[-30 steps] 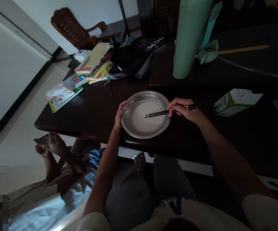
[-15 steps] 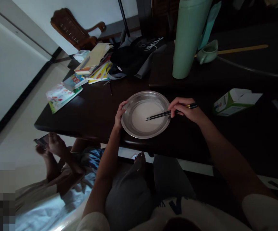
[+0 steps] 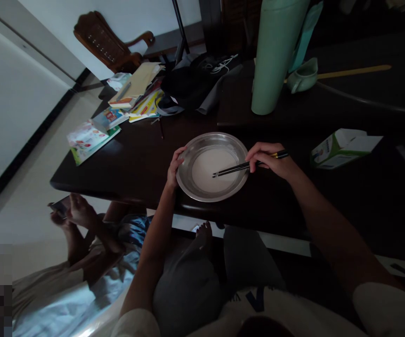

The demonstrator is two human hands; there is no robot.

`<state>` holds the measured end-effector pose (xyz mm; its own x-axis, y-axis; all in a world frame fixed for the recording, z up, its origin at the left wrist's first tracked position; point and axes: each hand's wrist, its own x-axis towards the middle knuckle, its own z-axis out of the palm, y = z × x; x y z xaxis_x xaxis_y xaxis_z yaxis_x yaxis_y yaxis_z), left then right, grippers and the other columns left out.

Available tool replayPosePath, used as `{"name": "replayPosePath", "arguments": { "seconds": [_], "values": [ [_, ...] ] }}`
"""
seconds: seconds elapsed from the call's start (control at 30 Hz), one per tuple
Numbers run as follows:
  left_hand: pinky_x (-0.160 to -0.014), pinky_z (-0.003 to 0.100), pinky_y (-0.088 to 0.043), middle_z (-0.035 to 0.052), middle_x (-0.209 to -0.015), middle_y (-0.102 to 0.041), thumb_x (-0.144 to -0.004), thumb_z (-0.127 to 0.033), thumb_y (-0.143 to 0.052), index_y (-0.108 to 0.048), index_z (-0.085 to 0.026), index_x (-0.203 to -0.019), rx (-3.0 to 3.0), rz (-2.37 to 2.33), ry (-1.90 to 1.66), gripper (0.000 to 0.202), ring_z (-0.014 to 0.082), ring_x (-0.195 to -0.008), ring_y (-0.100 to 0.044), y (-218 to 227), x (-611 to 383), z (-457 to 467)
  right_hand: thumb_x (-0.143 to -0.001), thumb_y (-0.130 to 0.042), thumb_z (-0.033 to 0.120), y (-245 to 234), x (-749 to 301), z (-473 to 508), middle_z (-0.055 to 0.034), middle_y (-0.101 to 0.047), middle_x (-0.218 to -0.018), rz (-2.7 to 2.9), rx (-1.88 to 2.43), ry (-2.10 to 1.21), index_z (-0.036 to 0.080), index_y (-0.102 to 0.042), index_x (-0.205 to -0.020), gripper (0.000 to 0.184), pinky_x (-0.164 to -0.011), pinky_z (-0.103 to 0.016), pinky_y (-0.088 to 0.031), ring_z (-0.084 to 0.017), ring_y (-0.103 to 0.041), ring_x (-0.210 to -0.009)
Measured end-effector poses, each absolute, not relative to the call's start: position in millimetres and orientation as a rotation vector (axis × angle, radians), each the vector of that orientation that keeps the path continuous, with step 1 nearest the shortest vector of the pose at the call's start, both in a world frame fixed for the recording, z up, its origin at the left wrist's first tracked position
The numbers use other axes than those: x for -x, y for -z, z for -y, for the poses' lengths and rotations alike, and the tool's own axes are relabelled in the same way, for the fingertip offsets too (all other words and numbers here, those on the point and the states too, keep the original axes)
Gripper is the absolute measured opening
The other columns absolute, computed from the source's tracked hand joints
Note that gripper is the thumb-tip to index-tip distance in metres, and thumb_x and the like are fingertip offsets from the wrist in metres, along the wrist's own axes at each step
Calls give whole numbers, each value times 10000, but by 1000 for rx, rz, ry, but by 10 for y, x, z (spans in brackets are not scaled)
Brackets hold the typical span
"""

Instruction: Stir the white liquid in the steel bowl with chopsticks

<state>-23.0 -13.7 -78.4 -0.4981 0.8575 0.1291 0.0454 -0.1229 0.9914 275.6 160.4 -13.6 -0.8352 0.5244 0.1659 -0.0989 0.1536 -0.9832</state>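
A round metal plate [image 3: 188, 180] with a white liquid in it sits near the front edge of a dark table [image 3: 135, 159]. My left hand [image 3: 174, 168] grips the plate's left rim, fingers curled over it. My right hand [image 3: 268, 159] is closed on a pair of black chopsticks [image 3: 233, 168], whose tips dip into the white liquid near the plate's middle.
A tall green flask [image 3: 276, 56] and a green cup [image 3: 304, 75] stand behind the plate. A small carton [image 3: 342, 147] lies at right. Books and papers [image 3: 118, 107] are piled at far left. Another person sits low at left, hands [image 3: 72, 213] on a phone.
The chopstick tips have shifted slightly down and right inside the plate. My left hand has stayed on the rim.
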Motion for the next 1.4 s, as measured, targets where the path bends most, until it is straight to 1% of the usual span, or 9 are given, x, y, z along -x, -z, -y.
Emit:
{"name": "replayPosePath", "arguments": {
  "seconds": [0.23,0.43,0.53,0.67,0.9,1.1,1.17,1.3,1.4],
  "values": [
    [-1016,402,-453,37,-1259,-623,-818,-473,-631,-620,-288,-1210,-1019,-1535,-1689,434,274,-1169,-584,764,211,142,-906,-526,183,124,-2690,-1550,-27,-743,-742,2054,314,-1681,192,-704,-869,182,-504,-250,-401,-123,-641,-655],
    [-1046,403,-437,40,-1282,-613,-824,-464,-624,-628,-275,-1197,-1018,-1589,-1688,418,281,-1209,-564,762,220,137,-880,-515,146,129,-2751,-1603,0,-665,-580,1925,393,-1739,182,-686,-807,190,-447,-238,-345,-114,-595,-544],
    [-1045,403,-437,38,-1280,-613,-823,-469,-625,-620,-277,-1205,-1019,-1573,-1686,427,279,-1198,-571,769,217,137,-879,-527,160,135,-2726,-1569,-9,-691,-617,1978,321,-1777,177,-688,-823,172,-465,-238,-373,-123,-624,-579],
    [-1012,405,-464,29,-1268,-621,-818,-461,-633,-618,-294,-1204,-997,-1534,-1691,421,271,-1158,-596,768,209,141,-906,-534,187,136,-2693,-1556,-26,-740,-731,2032,301,-1694,187,-701,-873,170,-514,-252,-409,-126,-647,-661],
    [-1030,421,-449,38,-1256,-624,-821,-467,-632,-617,-285,-1203,-1024,-1546,-1688,424,283,-1181,-582,784,235,138,-896,-527,161,148,-2734,-1589,-6,-675,-611,1945,363,-1722,178,-688,-822,179,-458,-245,-355,-111,-588,-555],
    [-1020,423,-457,37,-1269,-621,-835,-475,-619,-613,-291,-1212,-1050,-1546,-1677,419,290,-1195,-583,794,239,139,-920,-533,187,166,-2690,-1559,-25,-732,-743,2031,293,-1690,196,-712,-888,181,-546,-262,-429,-125,-632,-662],
    [-1025,424,-452,40,-1277,-618,-846,-471,-615,-607,-294,-1223,-1069,-1548,-1673,417,291,-1198,-582,795,238,144,-912,-529,164,154,-2701,-1577,-21,-720,-716,1997,328,-1670,194,-710,-872,188,-546,-263,-426,-122,-617,-635],
    [-1020,410,-458,37,-1303,-614,-841,-460,-624,-612,-291,-1225,-1046,-1524,-1690,420,282,-1196,-581,807,244,144,-885,-521,132,146,-2734,-1603,6,-655,-578,1913,349,-1697,185,-692,-800,197,-465,-252,-349,-102,-539,-506],
    [-1007,384,-466,32,-1296,-623,-825,-450,-642,-626,-284,-1211,-1014,-1498,-1706,420,269,-1184,-584,813,248,138,-891,-523,139,173,-2718,-1583,1,-671,-600,1931,308,-1734,179,-694,-816,192,-469,-247,-353,-100,-553,-521]
  ]
}}
